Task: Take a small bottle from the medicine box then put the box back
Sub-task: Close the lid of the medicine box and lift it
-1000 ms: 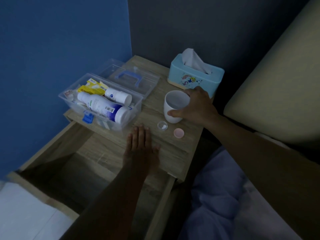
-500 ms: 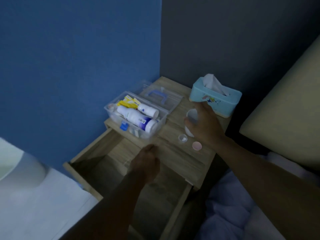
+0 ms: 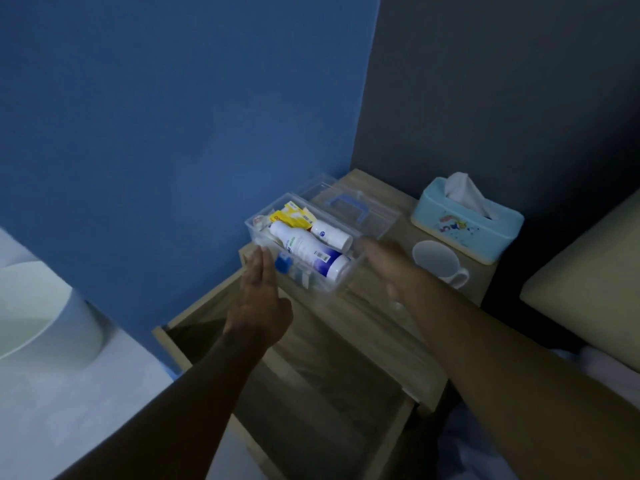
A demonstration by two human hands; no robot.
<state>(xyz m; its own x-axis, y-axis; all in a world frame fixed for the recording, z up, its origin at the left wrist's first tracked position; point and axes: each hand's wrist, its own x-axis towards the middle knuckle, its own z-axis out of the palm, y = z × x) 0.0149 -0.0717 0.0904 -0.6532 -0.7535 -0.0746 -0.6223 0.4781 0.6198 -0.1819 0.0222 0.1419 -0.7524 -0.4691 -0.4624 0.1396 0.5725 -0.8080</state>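
Note:
A clear plastic medicine box [image 3: 260,237] stands open on the wooden nightstand, its lid [image 3: 349,207] with a blue handle folded back behind it. Inside lie a large white and blue bottle [image 3: 308,252], a smaller white bottle [image 3: 330,234] and yellow packets [image 3: 294,216]. My left hand [image 3: 258,299] is flat and open at the box's near left corner, by the blue latch [image 3: 283,264]. My right hand [image 3: 388,268], blurred, is open at the box's right end. Neither hand holds anything.
A white mug [image 3: 437,263] stands right of the box, before a light blue tissue box [image 3: 467,225]. The nightstand drawer [image 3: 311,393] is pulled out below my arms. A bed edge [image 3: 585,299] lies at right, a white round bin [image 3: 41,317] at left.
My right hand let go of the mug and moved left to the box's right end. My left hand rose from the nightstand top to the box's left corner. The view pulled back.

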